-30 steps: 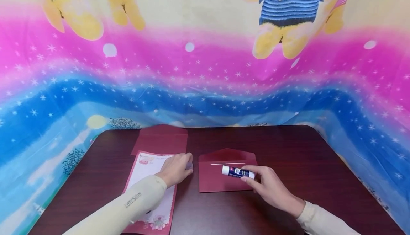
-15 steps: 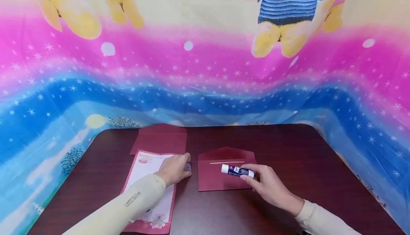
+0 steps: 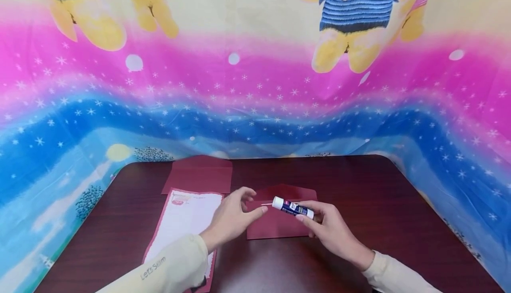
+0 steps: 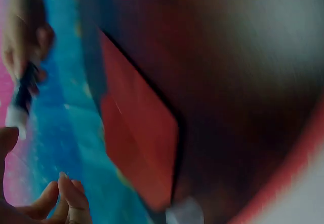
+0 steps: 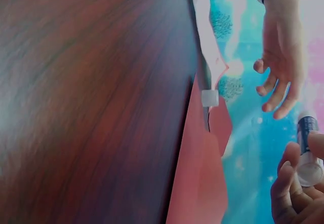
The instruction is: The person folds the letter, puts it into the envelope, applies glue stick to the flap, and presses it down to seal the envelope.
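Note:
My right hand (image 3: pixel 333 228) pinches a glue stick (image 3: pixel 293 207), dark blue with white ends, above a red envelope (image 3: pixel 279 226). The envelope lies with its pointed flap raised away from me. My left hand (image 3: pixel 229 217) is held out towards the stick's left end, thumb and fingers apart and nothing between them. In the right wrist view, a gap shows between the left hand (image 5: pixel 283 57) and the glue stick (image 5: pixel 307 133). A small pale block-like piece (image 5: pixel 209 98) stands on the table near the envelope; my left hand hides it in the head view.
Left of the envelope lies a white letter sheet (image 3: pixel 187 222) with a printed border, on a red backing. A second red envelope (image 3: pixel 199 180) lies behind it at the back of the dark wooden table (image 3: pixel 359 186). A patterned cloth (image 3: pixel 255 120) hangs behind the table.
My left hand has left the small pale piece by the letter sheet and moved right towards the glue stick, its fingers spreading. The glue stick has shifted slightly left and tilted.

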A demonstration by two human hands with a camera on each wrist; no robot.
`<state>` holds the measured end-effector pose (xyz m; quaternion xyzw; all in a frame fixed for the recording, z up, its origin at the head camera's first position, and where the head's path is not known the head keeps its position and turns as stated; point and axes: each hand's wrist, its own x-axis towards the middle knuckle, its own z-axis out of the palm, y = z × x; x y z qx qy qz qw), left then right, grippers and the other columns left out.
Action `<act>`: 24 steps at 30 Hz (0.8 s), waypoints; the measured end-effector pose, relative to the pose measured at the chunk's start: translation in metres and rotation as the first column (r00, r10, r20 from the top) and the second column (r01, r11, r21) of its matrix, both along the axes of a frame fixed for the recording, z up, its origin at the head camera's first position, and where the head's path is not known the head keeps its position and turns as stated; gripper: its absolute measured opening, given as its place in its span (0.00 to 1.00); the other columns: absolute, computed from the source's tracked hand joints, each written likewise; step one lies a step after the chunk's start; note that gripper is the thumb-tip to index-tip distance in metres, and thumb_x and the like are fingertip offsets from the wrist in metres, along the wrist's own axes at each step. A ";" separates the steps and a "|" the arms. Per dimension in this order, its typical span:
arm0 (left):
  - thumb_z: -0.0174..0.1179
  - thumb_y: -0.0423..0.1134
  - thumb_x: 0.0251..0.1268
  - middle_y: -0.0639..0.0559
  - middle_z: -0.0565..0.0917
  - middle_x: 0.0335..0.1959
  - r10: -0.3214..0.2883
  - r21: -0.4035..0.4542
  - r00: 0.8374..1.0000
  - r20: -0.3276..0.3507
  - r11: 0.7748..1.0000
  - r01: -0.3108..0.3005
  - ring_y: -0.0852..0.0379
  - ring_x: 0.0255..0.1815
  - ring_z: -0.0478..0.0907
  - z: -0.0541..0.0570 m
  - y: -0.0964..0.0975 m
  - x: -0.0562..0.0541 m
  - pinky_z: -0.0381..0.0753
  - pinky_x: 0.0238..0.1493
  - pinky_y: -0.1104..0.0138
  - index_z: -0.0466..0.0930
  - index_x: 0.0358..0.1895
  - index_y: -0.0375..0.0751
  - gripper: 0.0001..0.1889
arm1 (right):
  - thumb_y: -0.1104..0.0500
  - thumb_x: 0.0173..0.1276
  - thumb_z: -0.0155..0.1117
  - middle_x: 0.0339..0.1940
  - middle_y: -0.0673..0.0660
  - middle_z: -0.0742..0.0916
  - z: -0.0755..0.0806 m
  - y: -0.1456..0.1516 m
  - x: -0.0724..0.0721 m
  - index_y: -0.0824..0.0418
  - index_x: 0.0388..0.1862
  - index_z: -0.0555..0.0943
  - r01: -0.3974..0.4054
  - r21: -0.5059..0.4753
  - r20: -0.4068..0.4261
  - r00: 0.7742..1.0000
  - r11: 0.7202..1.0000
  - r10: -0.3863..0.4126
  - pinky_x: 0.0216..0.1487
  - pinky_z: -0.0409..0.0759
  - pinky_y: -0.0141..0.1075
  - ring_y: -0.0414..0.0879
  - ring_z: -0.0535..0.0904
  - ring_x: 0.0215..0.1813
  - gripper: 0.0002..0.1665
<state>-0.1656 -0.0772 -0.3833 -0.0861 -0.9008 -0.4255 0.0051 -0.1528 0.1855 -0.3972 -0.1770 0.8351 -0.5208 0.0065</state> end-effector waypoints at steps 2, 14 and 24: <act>0.71 0.52 0.60 0.48 0.86 0.48 -0.027 0.164 0.999 0.046 0.986 0.019 0.55 0.42 0.81 0.001 0.007 0.007 0.80 0.41 0.63 0.81 0.57 0.44 0.25 | 0.57 0.71 0.67 0.37 0.64 0.85 0.000 -0.002 0.001 0.63 0.59 0.82 -0.017 -0.041 0.004 1.000 0.999 0.017 0.21 0.80 0.37 0.40 0.77 0.19 0.20; 0.69 0.44 0.66 0.45 0.88 0.51 -0.169 0.641 0.961 0.220 0.767 -0.012 0.57 0.51 0.85 0.001 0.033 0.023 0.82 0.59 0.63 0.80 0.63 0.36 0.25 | 0.63 0.73 0.63 0.31 0.50 0.86 0.000 -0.016 0.006 0.68 0.58 0.81 -0.115 -0.154 -0.038 0.993 0.981 0.110 0.18 0.79 0.39 0.41 0.78 0.16 0.17; 0.71 0.42 0.63 0.46 0.90 0.45 -0.026 0.641 0.979 0.203 0.759 -0.113 0.61 0.38 0.82 0.008 0.038 0.026 0.79 0.41 0.65 0.85 0.56 0.37 0.21 | 0.65 0.70 0.67 0.39 0.51 0.85 0.001 -0.013 0.012 0.64 0.56 0.78 -0.033 -0.192 -0.030 0.999 0.981 0.028 0.21 0.80 0.37 0.45 0.79 0.20 0.17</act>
